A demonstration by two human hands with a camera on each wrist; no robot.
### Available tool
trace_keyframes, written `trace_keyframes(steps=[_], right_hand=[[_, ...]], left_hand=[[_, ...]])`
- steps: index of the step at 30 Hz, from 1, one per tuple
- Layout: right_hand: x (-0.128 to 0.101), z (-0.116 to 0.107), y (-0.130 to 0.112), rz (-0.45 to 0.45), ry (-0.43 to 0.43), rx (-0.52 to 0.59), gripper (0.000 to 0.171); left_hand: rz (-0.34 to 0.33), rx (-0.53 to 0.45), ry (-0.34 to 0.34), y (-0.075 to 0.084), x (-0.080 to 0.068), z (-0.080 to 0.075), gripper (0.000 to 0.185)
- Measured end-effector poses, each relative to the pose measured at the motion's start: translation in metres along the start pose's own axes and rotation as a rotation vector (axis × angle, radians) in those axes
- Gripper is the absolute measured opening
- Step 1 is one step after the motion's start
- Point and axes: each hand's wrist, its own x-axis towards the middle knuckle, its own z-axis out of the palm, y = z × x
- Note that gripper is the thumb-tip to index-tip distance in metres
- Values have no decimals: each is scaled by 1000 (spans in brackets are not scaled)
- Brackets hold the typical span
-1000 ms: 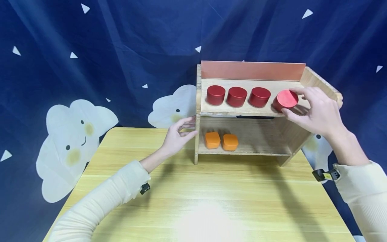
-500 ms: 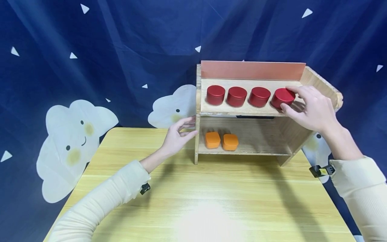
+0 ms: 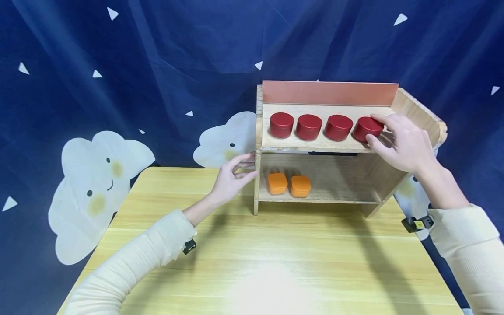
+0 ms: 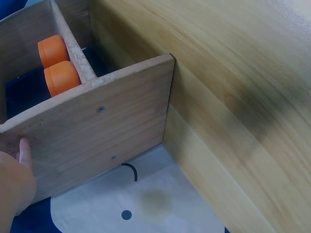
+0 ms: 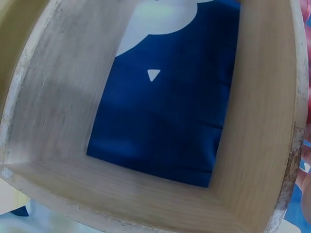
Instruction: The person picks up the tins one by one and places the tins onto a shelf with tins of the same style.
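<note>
A two-tier wooden shelf [image 3: 327, 148] stands at the back of the yellow table [image 3: 275, 262]. Three red round tins [image 3: 308, 126] sit in a row on its top board. A fourth red tin [image 3: 363, 127] stands upright at the row's right end, and my right hand [image 3: 373, 128] holds it, thumb in front and fingers over the top. My left hand [image 3: 249, 165] rests with straight fingers against the shelf's left side panel [image 4: 97, 131]; one fingertip [image 4: 24, 148] touches the wood. Two orange square tins [image 3: 288, 184] lie on the lower board, also visible as orange tins [image 4: 56, 63] in the left wrist view.
A dark blue cloth [image 3: 157, 65] with white clouds and triangles hangs behind the table. The right wrist view looks into the shelf's lower compartment [image 5: 121, 194], whose open back shows the blue cloth [image 5: 165, 111]. The right half of the lower board holds nothing.
My right hand has brought the tilted red tin down and back, so it now stands flat at the right end of the row. The left hand has not moved.
</note>
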Motion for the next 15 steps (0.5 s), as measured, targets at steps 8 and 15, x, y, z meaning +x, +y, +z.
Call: trace_keyframes(steps=[8,15], right_hand=[[-2,1,1,6,-4,6,54],[-8,-4,-2,3,50,10,61]], left_hand=[[-1,-3,-1,-2,-1,1,53],[-10,16,-3,-2,-4,-1,56]])
